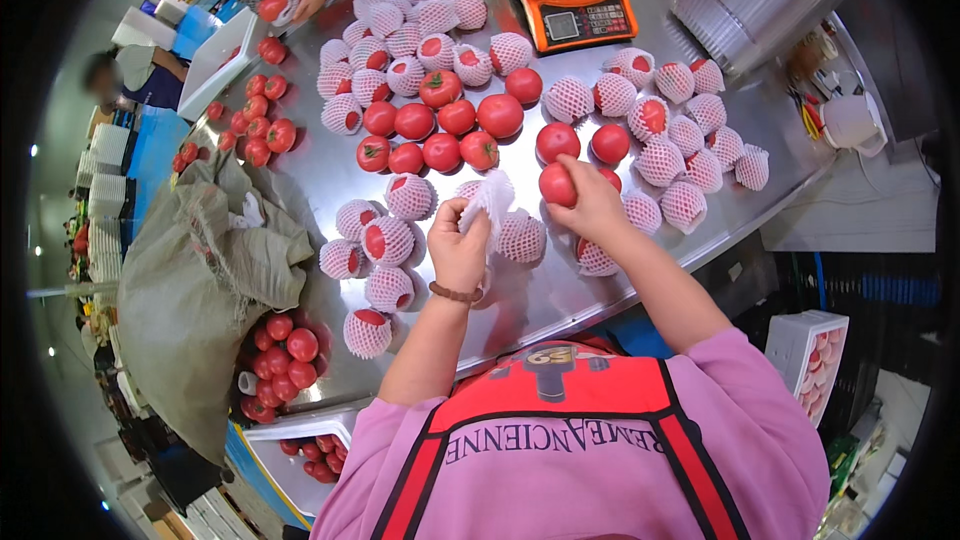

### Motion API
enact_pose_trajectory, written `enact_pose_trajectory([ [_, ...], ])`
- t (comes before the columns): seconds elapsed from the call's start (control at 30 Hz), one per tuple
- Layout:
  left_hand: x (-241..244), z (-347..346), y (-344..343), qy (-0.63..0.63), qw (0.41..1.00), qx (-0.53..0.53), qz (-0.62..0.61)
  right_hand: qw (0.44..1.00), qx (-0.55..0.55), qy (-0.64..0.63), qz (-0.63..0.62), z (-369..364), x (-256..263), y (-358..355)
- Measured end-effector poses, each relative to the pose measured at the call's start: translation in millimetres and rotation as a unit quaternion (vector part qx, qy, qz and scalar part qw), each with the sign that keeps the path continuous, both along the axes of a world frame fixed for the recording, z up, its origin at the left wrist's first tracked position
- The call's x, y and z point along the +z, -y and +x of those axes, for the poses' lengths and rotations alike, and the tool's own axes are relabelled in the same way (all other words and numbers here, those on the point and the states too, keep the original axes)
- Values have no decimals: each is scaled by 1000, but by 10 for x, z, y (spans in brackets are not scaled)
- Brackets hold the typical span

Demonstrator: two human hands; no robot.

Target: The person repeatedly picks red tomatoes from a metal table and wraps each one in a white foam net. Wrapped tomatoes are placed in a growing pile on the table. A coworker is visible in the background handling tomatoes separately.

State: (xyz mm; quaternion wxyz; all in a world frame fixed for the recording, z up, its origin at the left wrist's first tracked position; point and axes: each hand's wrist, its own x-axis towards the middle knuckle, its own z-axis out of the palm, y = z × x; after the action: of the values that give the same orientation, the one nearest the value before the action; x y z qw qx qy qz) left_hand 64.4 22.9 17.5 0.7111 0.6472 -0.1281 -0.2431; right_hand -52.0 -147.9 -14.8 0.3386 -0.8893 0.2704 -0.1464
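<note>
My left hand (459, 244) pinches an empty white foam net sleeve (491, 199) above the metal table (517, 311). To its right, my right hand (592, 202) has its fingers around a bare red tomato (558, 184). Other bare tomatoes (610, 143) lie just beyond that hand. Several bare tomatoes (442, 153) form rows beyond my left hand. Net-covered tomatoes (387, 241) lie to the left of my left hand, and more netted tomatoes (660, 161) are grouped at the right. A further heap of netted tomatoes (405, 37) is at the far side.
An orange scale (581, 22) and stacked clear plastic trays (757, 0) stand at the far side. A greenish sack (202, 292) covers the left edge, near loose tomatoes (281, 367). A co-worker's hand (311, 0) holds a tomato at the far left. White foam boxes (784, 345) flank the table.
</note>
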Motion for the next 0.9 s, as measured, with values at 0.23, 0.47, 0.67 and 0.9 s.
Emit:
enact_pose_trajectory([
  [0.23,8,-172,54,178,982,-21,66,796,-1,280,537,219,91,-532],
  [0.47,179,-200,-100,141,988,-55,21,803,139,273,511,136,348,-627],
  [0.67,270,-135,-166,-240,945,-103,-195,769,61,246,587,155,150,-460],
  [0.9,121,201,-94,-401,890,-118,-181,616,163,232,735,47,224,-472],
])
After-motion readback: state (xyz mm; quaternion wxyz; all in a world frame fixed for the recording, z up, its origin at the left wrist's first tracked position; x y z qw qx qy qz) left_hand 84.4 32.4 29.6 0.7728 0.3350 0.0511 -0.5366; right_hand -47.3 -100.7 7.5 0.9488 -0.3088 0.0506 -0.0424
